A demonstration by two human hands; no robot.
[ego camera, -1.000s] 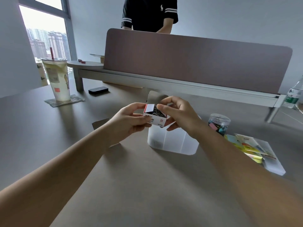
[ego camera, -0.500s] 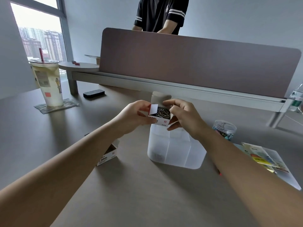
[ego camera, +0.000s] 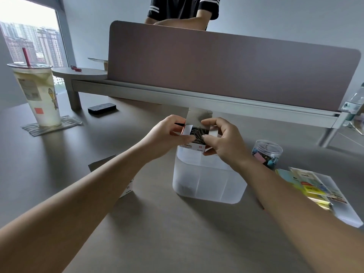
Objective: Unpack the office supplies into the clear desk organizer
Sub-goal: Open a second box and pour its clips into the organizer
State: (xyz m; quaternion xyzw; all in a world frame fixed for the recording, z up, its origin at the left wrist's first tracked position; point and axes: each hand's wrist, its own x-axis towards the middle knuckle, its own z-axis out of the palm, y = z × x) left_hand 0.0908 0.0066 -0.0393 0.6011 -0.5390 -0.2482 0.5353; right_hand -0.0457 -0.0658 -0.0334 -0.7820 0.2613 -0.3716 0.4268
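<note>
Above the organizer (ego camera: pixel 208 180), both hands now hold the clip box (ego camera: pixel 197 137) fully opened.

paperclip box (ego camera: pixel 194 142): small, white, flaps open, clips visible, held above organizer
organizer (ego camera: pixel 208 184): frosted clear, divided, upright on table
binder-clip jar (ego camera: pixel 266 153): right of organizer, lidded

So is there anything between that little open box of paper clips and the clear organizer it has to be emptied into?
Nothing visible. Both hands, left hand and right hand, hold the open paper clip box right above the clear organizer. The box's flaps are folded back and the organizer's top is open beneath it.
</note>
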